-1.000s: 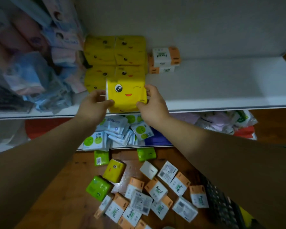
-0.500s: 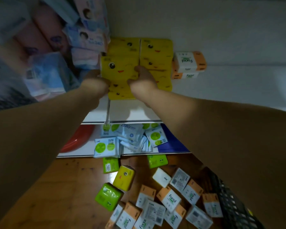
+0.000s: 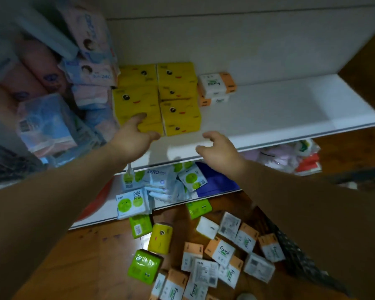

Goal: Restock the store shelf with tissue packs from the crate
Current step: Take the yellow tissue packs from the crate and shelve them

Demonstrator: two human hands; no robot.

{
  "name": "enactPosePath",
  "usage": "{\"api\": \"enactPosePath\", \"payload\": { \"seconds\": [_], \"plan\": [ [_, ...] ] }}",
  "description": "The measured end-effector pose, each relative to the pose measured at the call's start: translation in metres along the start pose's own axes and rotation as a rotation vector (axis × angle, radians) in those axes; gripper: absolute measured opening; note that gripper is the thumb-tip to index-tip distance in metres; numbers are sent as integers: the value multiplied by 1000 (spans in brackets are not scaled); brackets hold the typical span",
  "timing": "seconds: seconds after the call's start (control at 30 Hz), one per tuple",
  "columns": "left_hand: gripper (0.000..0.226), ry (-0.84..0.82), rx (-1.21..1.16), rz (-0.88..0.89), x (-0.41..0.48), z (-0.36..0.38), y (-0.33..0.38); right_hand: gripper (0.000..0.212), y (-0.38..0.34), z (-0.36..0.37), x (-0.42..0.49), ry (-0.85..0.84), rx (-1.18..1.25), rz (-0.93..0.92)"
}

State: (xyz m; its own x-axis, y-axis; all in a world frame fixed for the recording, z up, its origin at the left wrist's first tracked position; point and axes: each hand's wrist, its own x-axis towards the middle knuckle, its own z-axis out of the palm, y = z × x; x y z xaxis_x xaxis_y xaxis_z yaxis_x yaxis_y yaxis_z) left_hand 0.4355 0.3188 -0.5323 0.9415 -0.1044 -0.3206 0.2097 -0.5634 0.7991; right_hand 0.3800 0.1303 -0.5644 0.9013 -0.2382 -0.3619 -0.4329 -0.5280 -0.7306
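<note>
Several yellow tissue packs with cartoon faces [image 3: 136, 102] are stacked on the white shelf [image 3: 268, 109], and two orange-and-white Facial packs [image 3: 217, 85] stand to their right. My left hand [image 3: 132, 137] is open, its fingertips touching the front of the yellow stack. My right hand [image 3: 219, 146] hovers empty over the shelf's front edge, fingers loosely spread. On the wooden floor lie loose packs: one yellow [image 3: 160, 238], green ones [image 3: 144, 266] and several Facial packs [image 3: 222, 252]. A black mesh crate [image 3: 294, 254] shows at the lower right, partly behind my right arm.
Pink and blue bagged tissue bundles [image 3: 46, 122] crowd the shelf's left side. The lower shelf [image 3: 152, 206] holds green-and-white wipe packets [image 3: 132, 202] and a purple item [image 3: 214, 180]. The right half of the upper shelf is bare white board.
Both hands have let go of the yellow pack, which now sits on the left front of the stack. The right hand has drawn back to the shelf edge.
</note>
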Motion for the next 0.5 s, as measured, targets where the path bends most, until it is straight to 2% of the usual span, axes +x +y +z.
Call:
{"api": "enactPosePath", "payload": {
  "seconds": [0.13, 0.27, 0.3, 0.37, 0.5],
  "plan": [
    [56, -220, 75, 28, -23, 53, 19, 27, 67, -36, -42, 101, 19, 119],
    [41, -482, 212, 71, -55, 122, 34, 30, 160, -78, -95, 118, 2, 316],
    [44, -535, 274, 92, -62, 142, 36, 31, 184, -88, -107, 122, -3, 357],
    [52, -594, 403, 118, -77, 181, 41, 35, 226, -112, -130, 84, -13, 442],
    [52, -659, 411, 43, -112, 271, 58, 54, 297, -166, -174, 55, 35, 576]
  ]
}}
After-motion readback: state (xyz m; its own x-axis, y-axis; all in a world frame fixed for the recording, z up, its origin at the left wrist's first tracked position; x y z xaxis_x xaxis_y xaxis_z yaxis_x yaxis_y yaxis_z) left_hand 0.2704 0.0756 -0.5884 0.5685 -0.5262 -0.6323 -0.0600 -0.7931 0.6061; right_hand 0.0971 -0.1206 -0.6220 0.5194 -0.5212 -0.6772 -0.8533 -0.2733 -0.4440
